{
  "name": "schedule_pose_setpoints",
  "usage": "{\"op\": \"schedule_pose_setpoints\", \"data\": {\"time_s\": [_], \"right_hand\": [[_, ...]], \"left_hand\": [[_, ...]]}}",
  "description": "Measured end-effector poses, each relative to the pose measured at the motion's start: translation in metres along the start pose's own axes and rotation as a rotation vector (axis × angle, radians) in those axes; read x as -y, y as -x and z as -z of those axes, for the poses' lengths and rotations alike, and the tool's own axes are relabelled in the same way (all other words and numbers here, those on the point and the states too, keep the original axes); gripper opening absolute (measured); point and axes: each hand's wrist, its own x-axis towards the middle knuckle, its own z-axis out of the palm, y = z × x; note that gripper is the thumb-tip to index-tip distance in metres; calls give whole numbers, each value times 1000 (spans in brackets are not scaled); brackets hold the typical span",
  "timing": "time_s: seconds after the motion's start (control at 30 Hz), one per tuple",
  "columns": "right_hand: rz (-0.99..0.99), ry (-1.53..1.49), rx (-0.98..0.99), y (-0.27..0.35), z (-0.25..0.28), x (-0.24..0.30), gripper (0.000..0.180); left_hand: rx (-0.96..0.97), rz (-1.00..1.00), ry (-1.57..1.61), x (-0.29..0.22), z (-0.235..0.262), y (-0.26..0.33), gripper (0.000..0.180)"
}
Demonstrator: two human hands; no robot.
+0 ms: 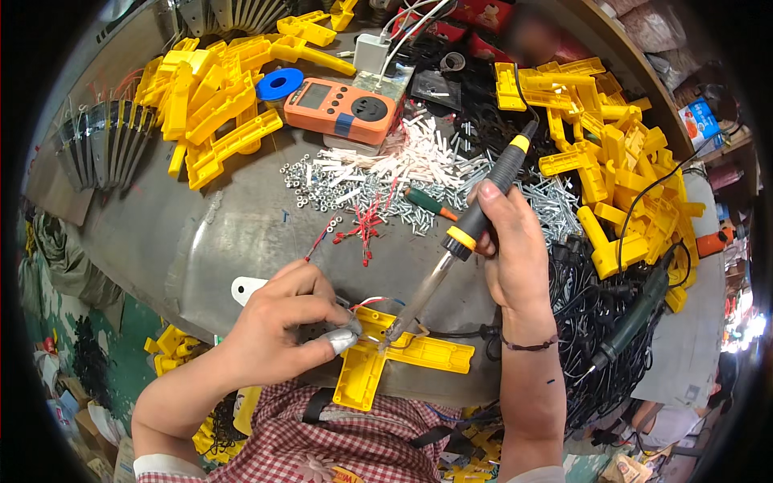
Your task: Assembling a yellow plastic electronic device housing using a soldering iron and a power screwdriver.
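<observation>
My right hand [515,253] is wrapped round the black and yellow handle of a soldering iron [488,201]. The iron slants down to the left, and its tip meets the middle of an open yellow plastic housing [362,374] near the table's front edge. Over the housing's left side my left hand [290,326] is closed in a pinch, with a pale covering on its thumb. What it pinches is hidden by the fingers. Thin red, white and blue wires [372,301] rise beside those fingertips. A light plate with a hole [244,290] sticks out behind the left hand.
Yellow housings lie piled at the back left [213,97] and right [620,161]. Between them are an orange meter [342,109], a blue spool [280,84], loose screws [386,197], white sleeves [435,149] and a screwdriver [429,203]. A green-handled tool [632,322] rests on black cables [592,354].
</observation>
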Motion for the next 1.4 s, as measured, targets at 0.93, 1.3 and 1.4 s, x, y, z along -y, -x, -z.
{"op": "schedule_pose_setpoints", "data": {"time_s": [0.93,1.3,1.4], "right_hand": [[220,-20,-296,-14,45,21,24],[872,517,-412,-92,16,5,21],[848,733,-353,-128,15,-7,23]], "left_hand": [[-372,-62,-624,26,27,-1,19],[255,-33,-626,0,15,22,74],[289,-14,-586,4,8,18,80]]}}
